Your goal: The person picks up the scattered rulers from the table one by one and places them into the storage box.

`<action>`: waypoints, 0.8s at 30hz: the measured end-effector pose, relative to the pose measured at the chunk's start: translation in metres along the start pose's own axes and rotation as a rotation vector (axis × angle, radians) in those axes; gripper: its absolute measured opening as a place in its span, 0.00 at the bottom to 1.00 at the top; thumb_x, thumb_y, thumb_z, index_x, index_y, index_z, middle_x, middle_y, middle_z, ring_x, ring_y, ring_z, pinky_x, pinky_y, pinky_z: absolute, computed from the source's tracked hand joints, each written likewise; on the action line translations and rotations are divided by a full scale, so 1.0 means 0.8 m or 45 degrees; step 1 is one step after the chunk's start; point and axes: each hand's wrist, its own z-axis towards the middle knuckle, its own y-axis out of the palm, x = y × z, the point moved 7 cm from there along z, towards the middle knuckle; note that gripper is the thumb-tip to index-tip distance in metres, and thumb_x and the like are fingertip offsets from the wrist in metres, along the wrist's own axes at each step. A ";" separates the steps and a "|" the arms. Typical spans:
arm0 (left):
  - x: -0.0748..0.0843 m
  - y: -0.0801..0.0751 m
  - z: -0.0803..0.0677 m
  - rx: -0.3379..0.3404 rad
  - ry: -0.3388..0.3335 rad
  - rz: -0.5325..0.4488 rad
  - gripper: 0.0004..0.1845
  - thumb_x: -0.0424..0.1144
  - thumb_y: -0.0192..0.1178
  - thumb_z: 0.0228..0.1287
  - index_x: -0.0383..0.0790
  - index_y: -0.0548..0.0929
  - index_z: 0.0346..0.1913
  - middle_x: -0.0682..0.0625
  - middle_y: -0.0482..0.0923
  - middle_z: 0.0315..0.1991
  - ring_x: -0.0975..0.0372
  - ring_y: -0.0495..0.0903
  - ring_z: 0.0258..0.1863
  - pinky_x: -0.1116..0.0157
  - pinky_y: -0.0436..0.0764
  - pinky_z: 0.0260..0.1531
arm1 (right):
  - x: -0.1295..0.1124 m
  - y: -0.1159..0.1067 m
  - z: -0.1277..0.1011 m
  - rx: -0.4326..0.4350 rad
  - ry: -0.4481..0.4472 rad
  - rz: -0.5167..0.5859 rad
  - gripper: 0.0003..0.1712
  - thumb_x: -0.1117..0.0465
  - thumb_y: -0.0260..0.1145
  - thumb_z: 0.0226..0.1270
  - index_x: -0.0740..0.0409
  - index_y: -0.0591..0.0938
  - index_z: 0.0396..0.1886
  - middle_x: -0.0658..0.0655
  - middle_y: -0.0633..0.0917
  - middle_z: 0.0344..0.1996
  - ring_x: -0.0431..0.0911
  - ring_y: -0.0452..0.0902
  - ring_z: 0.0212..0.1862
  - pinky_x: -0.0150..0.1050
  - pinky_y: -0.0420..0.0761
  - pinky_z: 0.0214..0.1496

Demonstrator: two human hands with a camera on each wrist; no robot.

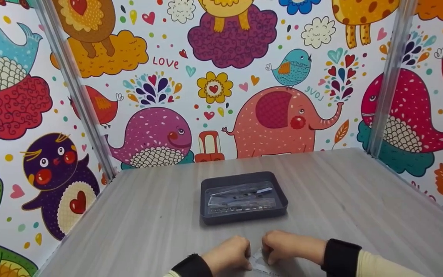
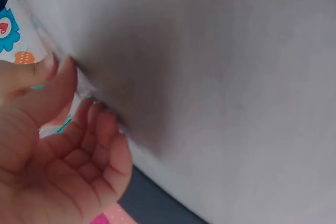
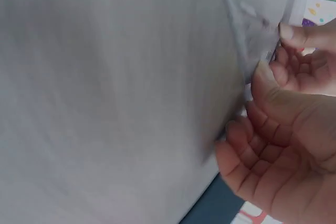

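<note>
A clear plastic set square (image 1: 262, 264) with small dark marks along its edge is between my two hands, low over the near part of the table. My left hand (image 1: 229, 252) pinches its left side between thumb and fingers. From the right, my right hand (image 1: 287, 246) pinches it with thumb and curled index finger. In the right wrist view the set square (image 3: 252, 38) appears as a blurred see-through triangle, its point sticking out past both thumbs. The left wrist view mostly hides it behind the left hand (image 2: 79, 177).
Beyond the hands a dark grey tray (image 1: 244, 218) stands on the wood-grain table (image 1: 148, 215). Inside it lies a clear plastic pouch (image 1: 225, 200) with thin transparent and dark items. Cartoon-printed walls (image 1: 214, 115) with metal posts (image 1: 77, 88) enclose the table's back and sides.
</note>
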 end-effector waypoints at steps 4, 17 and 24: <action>0.002 0.000 0.006 -0.001 -0.016 0.100 0.11 0.41 0.68 0.29 0.41 0.79 0.19 0.57 0.74 0.16 0.69 0.69 0.17 0.76 0.68 0.20 | -0.011 -0.001 -0.008 -0.069 0.030 -0.083 0.23 0.52 0.71 0.28 0.59 0.72 0.23 0.46 0.66 0.18 0.36 0.60 0.22 0.26 0.64 0.24; 0.009 -0.005 0.007 0.010 -0.042 0.006 0.15 0.40 0.69 0.28 0.40 0.73 0.20 0.56 0.68 0.15 0.66 0.66 0.17 0.72 0.66 0.19 | -0.017 0.003 0.006 -0.103 -0.106 -0.100 0.28 0.63 0.72 0.26 0.57 0.73 0.36 0.46 0.69 0.24 0.34 0.62 0.26 0.23 0.65 0.30; -0.002 -0.009 0.011 0.048 -0.058 0.147 0.18 0.41 0.70 0.23 0.41 0.72 0.21 0.54 0.66 0.20 0.64 0.67 0.21 0.70 0.67 0.23 | -0.010 0.002 0.024 0.023 -0.121 -0.152 0.18 0.66 0.70 0.27 0.58 0.76 0.26 0.47 0.71 0.20 0.35 0.62 0.24 0.25 0.66 0.27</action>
